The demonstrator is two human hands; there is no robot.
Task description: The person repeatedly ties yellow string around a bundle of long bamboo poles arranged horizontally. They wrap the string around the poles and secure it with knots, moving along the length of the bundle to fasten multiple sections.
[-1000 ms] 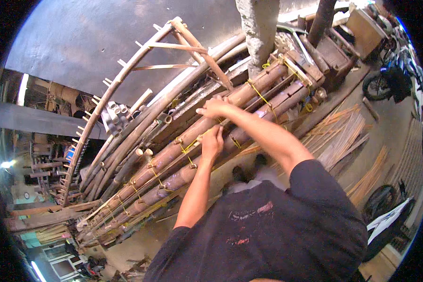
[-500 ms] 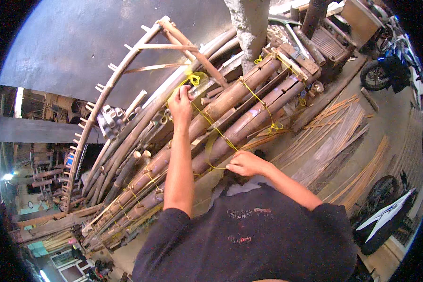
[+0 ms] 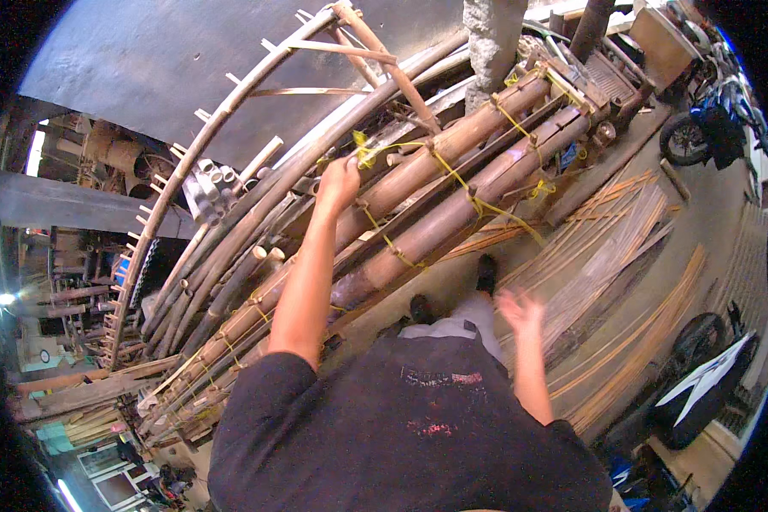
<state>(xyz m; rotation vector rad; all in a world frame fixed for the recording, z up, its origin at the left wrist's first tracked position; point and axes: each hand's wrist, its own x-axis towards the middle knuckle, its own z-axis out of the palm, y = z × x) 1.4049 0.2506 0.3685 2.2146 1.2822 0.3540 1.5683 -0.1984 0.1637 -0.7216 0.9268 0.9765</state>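
My left hand (image 3: 340,183) is closed on a bunched yellow cord (image 3: 365,152) above the far side of a bamboo frame. That frame's far bamboo pole (image 3: 410,181) and near bamboo pole (image 3: 452,218) run side by side, slanting up to the right. Yellow ties cross both poles at several places. From the near pole a loose yellow strip (image 3: 514,220) trails down to the right. My right hand (image 3: 520,311), blurred by motion, is over the floor below that strip. Its fingers look spread, and nothing shows in them.
Behind the frame stands a curved pole with pegs (image 3: 179,183), near a rough concrete post (image 3: 489,51). Grey pipes (image 3: 206,192) lie among stacked poles. Split bamboo strips (image 3: 606,247) cover the floor at right. Motorbikes (image 3: 704,128) stand along the right side.
My right hand has let go of the yellow cord and swung right, away from the poles. The left hand still holds the cord bunch. The view has shifted slightly.
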